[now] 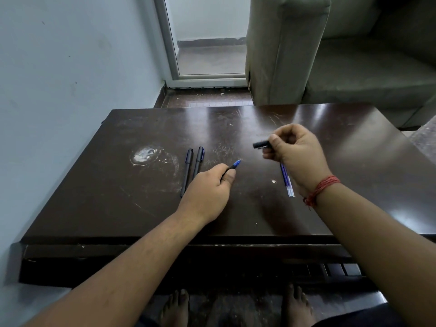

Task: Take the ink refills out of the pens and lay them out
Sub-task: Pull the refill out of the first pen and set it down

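Note:
On the dark wooden table my left hand grips an uncapped pen, whose blue tip points up and right. My right hand pinches the black pen cap above the table, apart from the pen. Two capped dark pens lie side by side just left of my left hand. Two blue ink refills lie together under my right hand, partly hidden by the wrist.
A pale worn patch marks the tabletop at the left. A wall runs along the table's left side. A grey-green sofa stands behind the table's far right edge, and a door frame beyond the middle.

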`<state>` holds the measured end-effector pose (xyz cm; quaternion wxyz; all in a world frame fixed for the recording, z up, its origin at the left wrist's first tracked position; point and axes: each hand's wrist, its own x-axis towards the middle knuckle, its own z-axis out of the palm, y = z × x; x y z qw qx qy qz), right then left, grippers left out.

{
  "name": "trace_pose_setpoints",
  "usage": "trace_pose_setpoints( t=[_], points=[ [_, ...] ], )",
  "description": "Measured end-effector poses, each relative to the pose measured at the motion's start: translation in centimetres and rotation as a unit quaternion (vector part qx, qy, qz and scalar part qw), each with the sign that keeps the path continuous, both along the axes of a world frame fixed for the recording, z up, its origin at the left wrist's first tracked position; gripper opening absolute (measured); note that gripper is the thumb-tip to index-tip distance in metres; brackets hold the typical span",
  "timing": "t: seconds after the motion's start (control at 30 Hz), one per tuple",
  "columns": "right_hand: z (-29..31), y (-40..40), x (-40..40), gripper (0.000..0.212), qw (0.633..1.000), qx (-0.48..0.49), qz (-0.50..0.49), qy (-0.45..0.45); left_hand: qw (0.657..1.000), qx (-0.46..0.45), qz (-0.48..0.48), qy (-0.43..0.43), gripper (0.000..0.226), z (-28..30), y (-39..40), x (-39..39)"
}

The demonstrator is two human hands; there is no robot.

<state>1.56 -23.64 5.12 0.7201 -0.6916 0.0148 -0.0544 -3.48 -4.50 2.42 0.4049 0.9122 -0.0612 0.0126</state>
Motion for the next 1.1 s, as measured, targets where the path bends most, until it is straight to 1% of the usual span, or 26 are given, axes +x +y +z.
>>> trace_pose_setpoints(
  t=[0.03,0.07,0.1,0.13,0.17,0.2,0.23,0.3,0.4,0.47,0.53,0.7,0.97,1.07,1.1],
  points=[
    [-0.2,-0.5,0.3,0.012,1.0,-0.004,-0.018,0.004,1.0,-0.006,0.008,0.003,0.031,0.0,0.1,0.0],
    [-0.7,-0.8,0.3,0.015,0.999,-0.048,-0.025,0.007,1.0,-0.017,0.016,0.007,0.031,0.0,0.1,0.0],
    [-1.1,-0.9,0.2,0.017,0.989,-0.143,-0.023,-0.001,0.999,-0.034,0.026,0.016,0.031,0.1,0.1,0.0],
    [-1.8,-0.7,-0.1,0.018,0.964,-0.265,-0.011,-0.02,0.997,-0.055,0.038,0.028,0.03,0.1,0.1,0.1],
    [-2.4,-0.2,-0.4,0.018,0.928,-0.369,0.004,-0.045,0.995,-0.077,0.047,0.042,0.029,0.0,0.0,0.2],
    [-2.9,0.5,-0.7,0.019,0.896,-0.437,0.024,-0.071,0.992,-0.099,0.053,0.057,0.026,-0.1,0.0,0.3],
    [-3.3,1.3,-1.0,0.021,0.875,-0.473,0.046,-0.089,0.989,-0.122,0.056,0.068,0.024,-0.3,-0.1,0.4],
    [-4.0,2.8,-1.3,0.022,0.848,-0.514,0.07,-0.107,0.981,-0.163,0.069,0.082,0.022,-0.9,-0.1,0.7],
    [-4.6,3.9,-1.3,0.022,0.812,-0.57,0.047,-0.121,0.976,-0.183,0.083,0.084,0.02,-1.3,0.2,0.9],
    [-4.6,4.0,-1.3,0.022,0.799,-0.59,0.019,-0.111,0.977,-0.176,0.084,0.084,0.019,-1.4,0.4,1.0],
    [-4.7,4.1,-1.1,0.022,0.798,-0.594,0.009,-0.099,0.979,-0.166,0.083,0.083,0.017,-1.5,0.5,1.0],
    [-5.1,4.7,-0.9,0.025,0.809,-0.582,0.026,-0.081,0.981,-0.163,0.091,0.059,0.018,-1.0,0.2,1.0],
    [-4.9,7.9,-0.7,0.021,0.825,-0.559,0.05,-0.069,0.977,-0.156,0.141,0.023,0.018,-0.1,-0.2,1.2],
    [-4.5,7.6,-0.4,0.022,0.825,-0.56,0.047,-0.06,0.983,-0.118,0.141,0.021,0.018,-0.3,0.2,1.1],
    [-4.0,7.2,-0.3,0.023,0.835,-0.547,0.036,-0.059,0.984,-0.106,0.138,0.023,0.018,-0.5,0.4,1.1]
  ],
)
